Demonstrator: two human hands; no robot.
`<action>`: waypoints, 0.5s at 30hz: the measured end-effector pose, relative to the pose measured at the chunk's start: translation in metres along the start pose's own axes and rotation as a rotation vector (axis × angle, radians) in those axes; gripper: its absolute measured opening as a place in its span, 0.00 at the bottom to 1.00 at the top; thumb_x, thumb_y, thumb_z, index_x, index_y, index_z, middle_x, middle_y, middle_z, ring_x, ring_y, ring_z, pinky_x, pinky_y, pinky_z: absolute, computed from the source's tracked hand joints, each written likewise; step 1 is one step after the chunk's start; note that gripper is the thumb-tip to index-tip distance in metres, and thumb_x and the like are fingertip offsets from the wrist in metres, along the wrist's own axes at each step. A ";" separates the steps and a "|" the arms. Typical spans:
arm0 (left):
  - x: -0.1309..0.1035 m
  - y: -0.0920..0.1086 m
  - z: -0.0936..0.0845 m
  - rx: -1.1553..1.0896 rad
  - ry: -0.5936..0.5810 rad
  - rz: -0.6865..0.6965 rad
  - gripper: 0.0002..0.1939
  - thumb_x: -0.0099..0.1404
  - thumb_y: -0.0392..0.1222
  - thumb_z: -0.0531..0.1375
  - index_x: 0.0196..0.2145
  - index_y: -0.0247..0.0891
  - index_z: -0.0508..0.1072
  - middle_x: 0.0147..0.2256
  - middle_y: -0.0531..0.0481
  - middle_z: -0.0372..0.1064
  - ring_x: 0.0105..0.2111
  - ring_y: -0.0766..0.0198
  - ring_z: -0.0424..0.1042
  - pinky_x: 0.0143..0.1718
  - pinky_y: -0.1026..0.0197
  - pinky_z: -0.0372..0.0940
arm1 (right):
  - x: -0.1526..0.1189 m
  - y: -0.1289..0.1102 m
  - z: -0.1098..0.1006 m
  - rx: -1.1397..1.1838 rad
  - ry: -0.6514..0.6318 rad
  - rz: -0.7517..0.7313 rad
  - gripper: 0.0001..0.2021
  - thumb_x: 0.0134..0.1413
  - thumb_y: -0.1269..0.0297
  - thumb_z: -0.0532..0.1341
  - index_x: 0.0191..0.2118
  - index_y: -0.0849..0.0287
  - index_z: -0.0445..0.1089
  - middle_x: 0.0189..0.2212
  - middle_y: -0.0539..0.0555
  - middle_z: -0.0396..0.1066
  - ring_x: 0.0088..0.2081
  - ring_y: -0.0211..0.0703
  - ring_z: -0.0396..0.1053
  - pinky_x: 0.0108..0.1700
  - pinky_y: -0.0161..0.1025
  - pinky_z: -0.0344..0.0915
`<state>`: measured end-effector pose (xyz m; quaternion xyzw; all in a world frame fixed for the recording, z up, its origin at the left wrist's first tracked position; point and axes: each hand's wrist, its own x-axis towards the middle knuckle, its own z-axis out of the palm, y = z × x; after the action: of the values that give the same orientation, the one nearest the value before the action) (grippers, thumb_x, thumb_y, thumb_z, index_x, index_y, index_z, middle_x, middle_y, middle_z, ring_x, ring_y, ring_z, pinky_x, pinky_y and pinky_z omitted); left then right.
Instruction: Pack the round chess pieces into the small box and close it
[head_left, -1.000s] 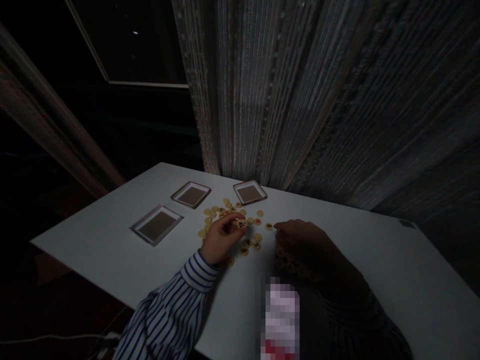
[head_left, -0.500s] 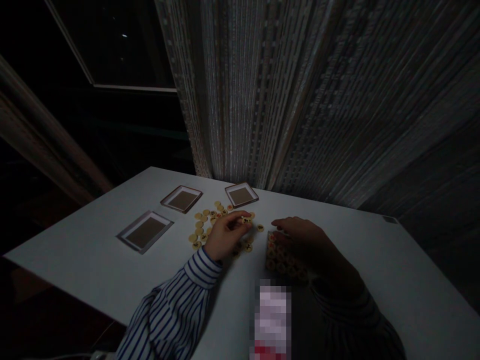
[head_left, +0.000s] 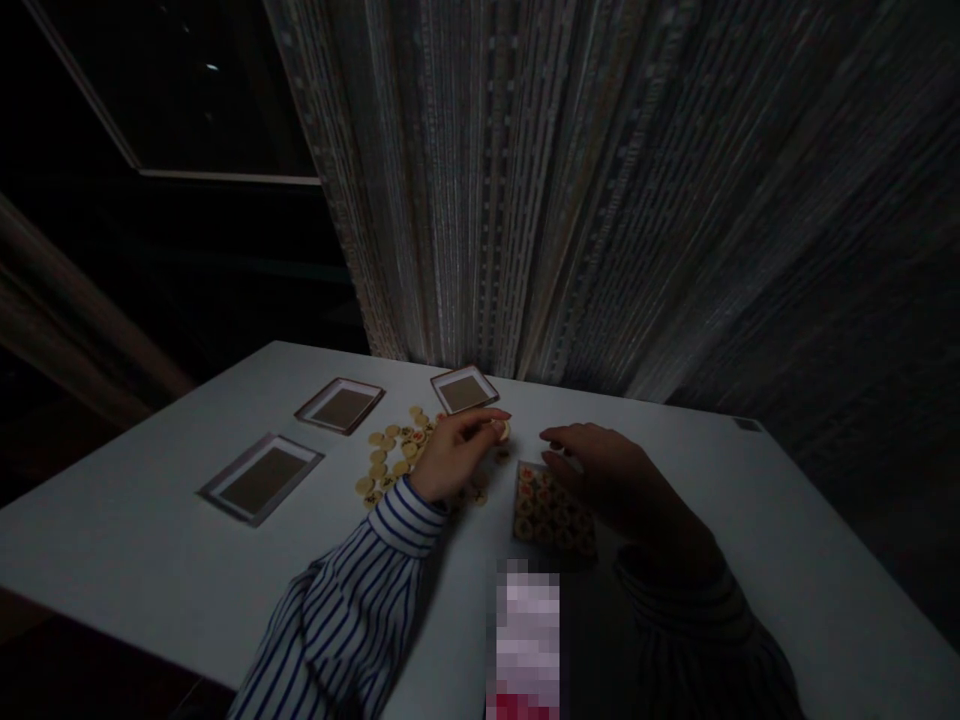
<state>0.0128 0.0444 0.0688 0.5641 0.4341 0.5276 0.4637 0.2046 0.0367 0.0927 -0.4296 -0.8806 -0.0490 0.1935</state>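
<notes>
Pinched at the fingertips of my left hand [head_left: 459,455] is a pale round Chinese chess piece [head_left: 505,430]. Below and left of that hand lies a loose spread of chess pieces [head_left: 377,456], some showing red or dark characters; part of it is hidden by the hand. A single piece [head_left: 502,455] lies just right of my left fingertips. To the right, my right hand [head_left: 604,475] hovers over the back right of a small box [head_left: 517,500] filled with rows of pieces. Its thumb and fingers close around a small dark thing I cannot make out.
Three shallow lidless trays or lids lie on the white table [head_left: 135,510]: one at the left [head_left: 262,478], one behind it [head_left: 341,405], one at the back [head_left: 465,390]. A small dark rectangle [head_left: 746,425] marks the far right corner. Curtains [head_left: 510,200] hang behind the table.
The view has shifted slightly, moving the table scene left. My left hand has moved right with its piece. My right hand has lifted back from the box, uncovering more of its pieces.
</notes>
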 end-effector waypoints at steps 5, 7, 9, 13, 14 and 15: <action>0.005 0.000 0.003 0.027 -0.071 -0.039 0.17 0.55 0.46 0.58 0.38 0.32 0.74 0.27 0.49 0.71 0.26 0.67 0.67 0.30 0.64 0.61 | -0.001 0.004 0.000 0.011 0.011 0.017 0.11 0.55 0.65 0.53 0.42 0.59 0.68 0.36 0.55 0.73 0.35 0.42 0.69 0.37 0.40 0.62; 0.008 0.000 0.003 0.061 -0.122 -0.065 0.18 0.57 0.46 0.57 0.41 0.32 0.73 0.26 0.49 0.71 0.24 0.68 0.66 0.28 0.65 0.61 | -0.002 0.005 -0.001 0.016 0.010 0.020 0.11 0.55 0.65 0.53 0.42 0.59 0.67 0.37 0.55 0.73 0.35 0.42 0.69 0.37 0.40 0.62; 0.012 0.000 0.004 0.088 -0.154 -0.071 0.19 0.58 0.46 0.56 0.43 0.31 0.72 0.23 0.50 0.69 0.21 0.69 0.65 0.26 0.66 0.59 | -0.003 0.005 -0.002 0.018 0.005 0.022 0.11 0.54 0.65 0.53 0.43 0.59 0.67 0.36 0.55 0.72 0.35 0.43 0.68 0.37 0.40 0.62; 0.018 0.002 0.006 0.075 -0.166 -0.067 0.19 0.59 0.45 0.55 0.46 0.33 0.70 0.21 0.52 0.68 0.22 0.69 0.65 0.27 0.66 0.59 | -0.004 0.007 -0.003 0.010 0.010 0.036 0.11 0.55 0.65 0.53 0.42 0.59 0.68 0.36 0.56 0.72 0.35 0.43 0.68 0.38 0.40 0.62; 0.020 0.003 0.007 0.061 -0.178 -0.077 0.19 0.59 0.44 0.55 0.46 0.33 0.70 0.22 0.52 0.69 0.23 0.69 0.66 0.27 0.66 0.60 | -0.004 0.007 -0.003 0.008 0.015 0.036 0.11 0.55 0.65 0.53 0.42 0.59 0.68 0.36 0.56 0.72 0.36 0.42 0.68 0.38 0.40 0.62; 0.021 0.004 0.007 0.047 -0.194 -0.089 0.19 0.59 0.44 0.56 0.46 0.33 0.70 0.24 0.51 0.70 0.25 0.68 0.68 0.28 0.66 0.60 | -0.004 0.008 -0.003 0.006 0.019 0.035 0.12 0.55 0.64 0.53 0.43 0.59 0.68 0.36 0.56 0.72 0.36 0.42 0.68 0.38 0.40 0.62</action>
<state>0.0215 0.0637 0.0767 0.6034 0.4239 0.4390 0.5133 0.2141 0.0377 0.0931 -0.4440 -0.8713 -0.0472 0.2038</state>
